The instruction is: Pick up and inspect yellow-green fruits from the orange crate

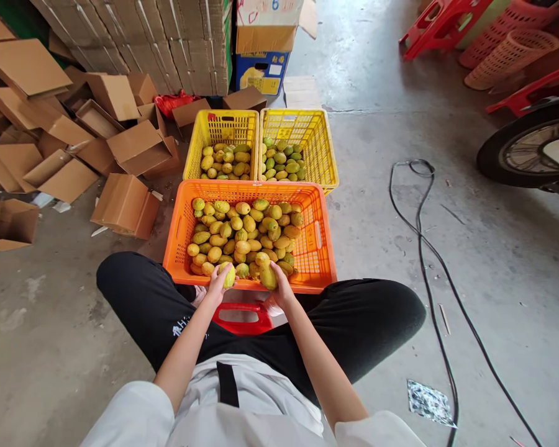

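Note:
I sit on a red stool facing an orange crate filled with several yellow-green mangoes. My left hand is closed round one mango at the crate's near edge. My right hand grips another mango just beside it, also over the near rim. Behind the orange crate stand two yellow crates, the left one and the right one, each holding several mangoes at the bottom.
Flattened and open cardboard boxes lie scattered on the concrete floor to the left. A black cable runs along the floor at right. A wheel and red plastic baskets stand at the far right.

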A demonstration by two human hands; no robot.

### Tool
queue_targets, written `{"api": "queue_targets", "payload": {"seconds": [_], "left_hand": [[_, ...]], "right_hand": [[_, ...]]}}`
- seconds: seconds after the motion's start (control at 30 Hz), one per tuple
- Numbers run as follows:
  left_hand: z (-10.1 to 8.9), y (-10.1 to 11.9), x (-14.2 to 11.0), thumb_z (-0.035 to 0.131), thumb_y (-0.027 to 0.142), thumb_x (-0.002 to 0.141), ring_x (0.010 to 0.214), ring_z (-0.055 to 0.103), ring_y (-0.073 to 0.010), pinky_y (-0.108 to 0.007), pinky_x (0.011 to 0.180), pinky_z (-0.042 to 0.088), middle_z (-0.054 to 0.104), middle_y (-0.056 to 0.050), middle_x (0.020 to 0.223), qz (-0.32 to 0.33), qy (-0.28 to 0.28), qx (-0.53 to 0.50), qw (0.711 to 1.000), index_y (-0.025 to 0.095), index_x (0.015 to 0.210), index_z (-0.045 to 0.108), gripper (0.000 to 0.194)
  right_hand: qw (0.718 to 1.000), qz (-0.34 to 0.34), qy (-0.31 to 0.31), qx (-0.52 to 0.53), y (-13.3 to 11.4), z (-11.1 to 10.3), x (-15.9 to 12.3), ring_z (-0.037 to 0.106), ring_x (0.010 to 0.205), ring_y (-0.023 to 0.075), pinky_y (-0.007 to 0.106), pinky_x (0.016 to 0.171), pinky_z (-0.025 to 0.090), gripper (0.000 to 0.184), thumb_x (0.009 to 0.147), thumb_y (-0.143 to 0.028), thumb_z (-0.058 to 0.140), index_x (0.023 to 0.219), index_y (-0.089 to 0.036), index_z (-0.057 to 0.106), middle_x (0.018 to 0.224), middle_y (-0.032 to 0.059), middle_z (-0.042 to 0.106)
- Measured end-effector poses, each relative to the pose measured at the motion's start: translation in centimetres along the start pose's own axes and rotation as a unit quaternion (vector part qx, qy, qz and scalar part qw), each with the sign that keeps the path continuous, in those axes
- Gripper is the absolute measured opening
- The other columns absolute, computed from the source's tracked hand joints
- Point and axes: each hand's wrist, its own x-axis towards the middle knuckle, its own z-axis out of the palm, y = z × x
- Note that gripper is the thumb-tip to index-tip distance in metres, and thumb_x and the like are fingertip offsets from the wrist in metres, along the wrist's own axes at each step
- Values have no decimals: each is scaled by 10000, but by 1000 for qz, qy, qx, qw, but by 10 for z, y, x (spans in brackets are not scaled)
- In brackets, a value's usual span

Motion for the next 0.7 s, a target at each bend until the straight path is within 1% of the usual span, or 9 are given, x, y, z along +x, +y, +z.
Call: {"api": "queue_targets", "payload": {"seconds": [0.1, 0.2, 0.3, 0.47, 0.6, 0.7], "left_hand": [[-1, 0, -1, 930, 300, 702, 627, 723, -174, -236, 515, 550, 740, -29, 806, 1, -4, 1, 1000, 187, 958, 605, 429], [-1, 0, -2, 951, 287, 671, 649, 728, -180, -242, 539, 557, 741, -34, 816, 1, -4, -7, 1000, 190, 942, 599, 455], [-1, 1, -2, 902, 257, 724, 666, 721, -174, -244, 557, 570, 731, -30, 808, -2, -3, -18, 1000, 191, 926, 600, 369], [1, 3, -3, 827, 176, 783, 727, 701, -150, -257, 651, 618, 705, 2, 828, 10, 29, -37, 999, 210, 907, 622, 242], [3, 3, -3, 779, 235, 846, 700, 696, -161, -257, 616, 609, 711, -32, 802, -1, 16, -28, 999, 178, 895, 661, 141], [3, 3, -1, 754, 312, 875, 702, 726, -191, -266, 600, 604, 728, -59, 774, -14, 2, -27, 1000, 159, 910, 676, 175]], "right_hand": [[999, -43, 3, -19, 4, -2, 3, 680, 803, 206, 283, 609, 546, 434, 678, -528, 850, 1002, -273, 714, 901, -11, 750], [999, -40, 3, -36, 4, -3, 4, 681, 796, 224, 313, 609, 553, 462, 643, -528, 878, 983, -269, 702, 874, -1, 742], [998, -29, -2, -53, 3, -3, 2, 676, 753, 221, 317, 591, 542, 486, 639, -538, 889, 990, -260, 699, 837, 0, 730], [998, -24, 6, -57, -1, -1, -2, 680, 747, 218, 316, 593, 548, 499, 628, -513, 900, 1006, -250, 707, 853, 4, 735], [999, -17, 4, -39, -4, 0, -5, 693, 781, 217, 310, 614, 563, 480, 644, -508, 871, 1008, -240, 709, 907, 10, 746], [1000, -11, -5, -21, -4, 1, -7, 704, 768, 215, 306, 616, 563, 426, 671, -498, 832, 988, -241, 710, 898, 8, 746]]}}
